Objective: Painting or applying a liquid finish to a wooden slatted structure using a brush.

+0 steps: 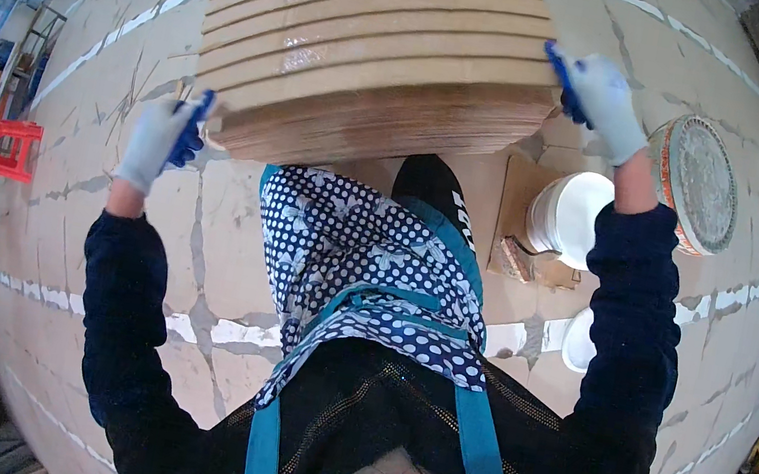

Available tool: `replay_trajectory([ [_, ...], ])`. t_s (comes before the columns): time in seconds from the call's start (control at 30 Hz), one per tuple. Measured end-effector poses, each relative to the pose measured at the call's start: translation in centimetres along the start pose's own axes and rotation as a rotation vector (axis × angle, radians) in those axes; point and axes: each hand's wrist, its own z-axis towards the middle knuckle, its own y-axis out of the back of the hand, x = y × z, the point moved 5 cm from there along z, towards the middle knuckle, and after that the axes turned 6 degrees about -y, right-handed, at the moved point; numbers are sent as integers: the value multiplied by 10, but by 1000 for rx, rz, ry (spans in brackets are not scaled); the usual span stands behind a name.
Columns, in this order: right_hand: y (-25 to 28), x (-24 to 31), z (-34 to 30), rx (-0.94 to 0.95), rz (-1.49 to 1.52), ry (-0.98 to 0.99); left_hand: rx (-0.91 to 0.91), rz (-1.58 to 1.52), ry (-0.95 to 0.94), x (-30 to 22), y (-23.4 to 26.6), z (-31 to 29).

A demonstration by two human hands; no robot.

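In the head view, the cardboard stack (370, 63) sits between the fingers of the left hand (160, 138) and right hand (609, 100), all partly curled, grip unclear; a bucket (544, 213) stands bodyward of the right fingers, a red stool (20, 131) left of the left ones

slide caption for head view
Left grip and right grip, both white-and-blue gloved, at either side of stacked flat brown cardboard sheets.
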Motion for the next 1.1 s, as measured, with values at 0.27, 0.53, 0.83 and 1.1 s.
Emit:
replay_trajectory([
  [0.27,-36,18,-18,-797,788,-176,-346,-528,-511,32,-35,-4],
  [0.53,-42,13,-9,-473,736,-488,-424,-720,-292,37,-52,23],
  [0.83,-66,11,13,-238,525,-551,-333,-498,-151,59,-35,48],
  [1.1,-74,-27,18,-471,456,-368,-627,-1015,-297,33,-1,62],
])
